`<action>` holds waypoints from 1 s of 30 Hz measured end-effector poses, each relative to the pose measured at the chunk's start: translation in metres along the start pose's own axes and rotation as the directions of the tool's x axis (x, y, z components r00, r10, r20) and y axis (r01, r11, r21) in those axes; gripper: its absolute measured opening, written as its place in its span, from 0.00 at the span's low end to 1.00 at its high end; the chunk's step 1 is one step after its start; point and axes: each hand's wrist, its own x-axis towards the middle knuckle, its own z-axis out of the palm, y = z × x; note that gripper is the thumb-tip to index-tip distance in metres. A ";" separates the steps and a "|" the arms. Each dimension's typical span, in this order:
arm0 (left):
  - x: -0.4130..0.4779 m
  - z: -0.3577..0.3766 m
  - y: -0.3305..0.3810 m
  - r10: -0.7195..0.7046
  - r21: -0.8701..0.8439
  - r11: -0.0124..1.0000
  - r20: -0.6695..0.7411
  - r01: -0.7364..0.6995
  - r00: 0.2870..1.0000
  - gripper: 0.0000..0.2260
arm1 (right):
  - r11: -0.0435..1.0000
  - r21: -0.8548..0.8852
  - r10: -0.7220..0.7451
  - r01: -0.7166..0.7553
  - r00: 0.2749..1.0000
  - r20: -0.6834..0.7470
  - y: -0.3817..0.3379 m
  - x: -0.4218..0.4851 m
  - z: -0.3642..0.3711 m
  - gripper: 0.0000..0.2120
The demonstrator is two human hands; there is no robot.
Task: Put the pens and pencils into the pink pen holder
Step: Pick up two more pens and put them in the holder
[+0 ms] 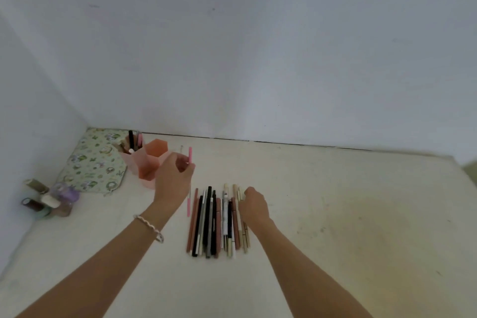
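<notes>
My left hand (173, 180) holds a pink pen (190, 156) upright, just right of the pink pen holder (144, 162). The holder has several compartments, and a few pens (132, 140) stand in its back-left one. A row of several pens and pencils (214, 222) lies side by side on the table, in front of me. My right hand (254, 205) rests on the right end of that row, fingers curled on a pale beige pencil (241, 195).
A floral cloth pouch (93, 162) lies behind the holder in the corner. Small bottles (49, 201) stand at the far left. White walls close the back and left. The cream table (348, 214) stretches to the right.
</notes>
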 end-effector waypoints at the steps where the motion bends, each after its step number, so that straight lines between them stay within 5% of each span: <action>1: -0.002 0.000 0.002 0.002 -0.023 1.000 0.007 -0.002 1.000 0.03 | 1.000 -0.020 0.010 -0.011 1.000 -0.009 0.000 0.000 0.005 0.12; 12: -0.008 -0.004 0.000 -0.003 -0.112 0.994 0.010 0.004 1.000 0.02 | 0.999 0.026 0.029 -0.030 0.999 0.018 -0.008 0.002 0.006 0.08; 15: 0.000 -0.021 0.004 0.057 -0.154 0.986 -0.079 -0.069 0.995 0.06 | 0.985 0.171 -0.012 0.033 0.992 -0.125 -0.019 0.004 -0.015 0.01; 16: 0.005 -0.030 0.007 0.086 -0.177 0.978 -0.139 -0.110 0.987 0.10 | 0.969 0.234 -0.029 0.077 0.979 -0.204 -0.027 0.005 -0.025 0.06; 20: 0.041 -0.083 0.016 0.178 -0.092 0.965 -0.461 -0.247 0.869 0.22 | 0.819 0.466 -0.125 0.335 0.897 -0.425 -0.083 0.008 -0.063 0.25; 23: 0.070 -0.113 0.014 0.216 -0.046 0.955 -0.572 -0.294 0.791 0.21 | 0.688 0.511 -0.208 0.515 0.815 -0.541 -0.131 0.004 -0.073 0.26; 26: 0.088 -0.120 0.004 0.259 0.001 0.950 -0.564 -0.313 0.784 0.19 | 0.558 0.544 -0.272 0.627 0.757 -0.594 -0.170 -0.006 -0.068 0.24; 30: 0.094 -0.108 -0.029 0.303 0.141 0.953 -0.409 -0.269 0.861 0.15 | 0.438 0.590 -0.328 0.678 0.731 -0.598 -0.207 -0.013 -0.050 0.22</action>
